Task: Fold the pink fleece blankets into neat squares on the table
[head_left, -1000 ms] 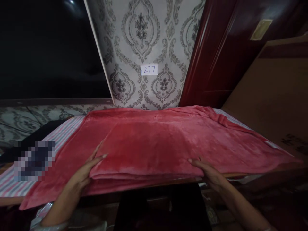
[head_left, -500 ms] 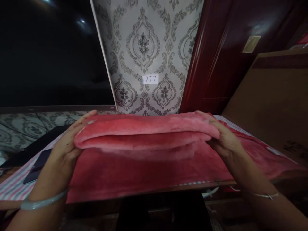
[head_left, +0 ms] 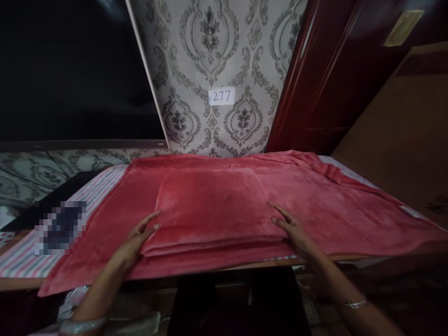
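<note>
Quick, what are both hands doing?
Left hand: open, flat against the folded red blanket.
Right hand: open, resting on the blanket's right edge.

A folded red blanket (head_left: pixel 210 205) lies on the striped worktop (head_left: pixel 101 186); the left hand (head_left: pixel 135 240) rests flat against its left edge, the right hand (head_left: pixel 292 228) flat at its right edge, fingers spread
</note>
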Motion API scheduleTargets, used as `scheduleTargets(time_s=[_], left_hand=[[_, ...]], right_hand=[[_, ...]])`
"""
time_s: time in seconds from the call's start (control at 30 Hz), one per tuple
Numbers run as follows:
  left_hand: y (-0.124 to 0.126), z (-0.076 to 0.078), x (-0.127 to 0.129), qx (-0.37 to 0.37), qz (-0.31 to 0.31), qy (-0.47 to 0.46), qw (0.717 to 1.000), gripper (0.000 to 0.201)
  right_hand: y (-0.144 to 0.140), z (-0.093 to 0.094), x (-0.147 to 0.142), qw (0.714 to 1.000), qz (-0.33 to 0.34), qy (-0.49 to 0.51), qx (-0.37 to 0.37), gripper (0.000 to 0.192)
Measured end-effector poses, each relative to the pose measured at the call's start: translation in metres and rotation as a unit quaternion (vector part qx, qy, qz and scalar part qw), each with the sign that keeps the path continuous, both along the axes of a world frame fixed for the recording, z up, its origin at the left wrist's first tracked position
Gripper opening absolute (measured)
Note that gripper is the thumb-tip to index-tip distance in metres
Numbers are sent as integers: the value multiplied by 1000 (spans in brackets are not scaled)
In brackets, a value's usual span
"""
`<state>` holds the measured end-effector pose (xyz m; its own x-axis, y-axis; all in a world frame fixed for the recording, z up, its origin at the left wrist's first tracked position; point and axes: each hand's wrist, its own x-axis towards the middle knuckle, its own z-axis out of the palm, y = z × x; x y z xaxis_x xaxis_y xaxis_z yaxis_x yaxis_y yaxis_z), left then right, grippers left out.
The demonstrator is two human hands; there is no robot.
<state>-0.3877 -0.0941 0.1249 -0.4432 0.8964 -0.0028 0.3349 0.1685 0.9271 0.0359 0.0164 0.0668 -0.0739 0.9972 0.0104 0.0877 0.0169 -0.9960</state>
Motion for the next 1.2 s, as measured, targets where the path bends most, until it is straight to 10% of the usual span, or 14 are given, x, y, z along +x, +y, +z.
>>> scheduleTargets(time_s=[0.27, 0.47, 0.6, 0.77, 0.87, 1.07, 1.2], left_hand=[[-2, -3, -5, -14, 4, 22, 1000, 80], [21, 23, -25, 37, 29, 178, 983, 69], [80, 56, 8, 56, -88, 312, 944, 65], [168, 89, 76, -27, -145, 476, 867, 60], [192, 76, 95, -61, -105, 505, 855, 61], [181, 1, 96, -92, -90, 528, 839, 62], [182, -15, 93, -96, -85, 544, 829, 64]], right_hand=[[-3, 6, 10, 993, 55, -90, 46, 74], [19, 35, 15, 967, 11, -211, 143, 75], [54, 86, -39, 915, 50, -292, 272, 64], [99, 132, -133, 851, 70, -458, 247, 61], [110, 119, -159, 828, 29, -516, 217, 55], [108, 44, -157, 808, 12, -555, 196, 50], [110, 33, -156, 806, 10, -557, 200, 51]])
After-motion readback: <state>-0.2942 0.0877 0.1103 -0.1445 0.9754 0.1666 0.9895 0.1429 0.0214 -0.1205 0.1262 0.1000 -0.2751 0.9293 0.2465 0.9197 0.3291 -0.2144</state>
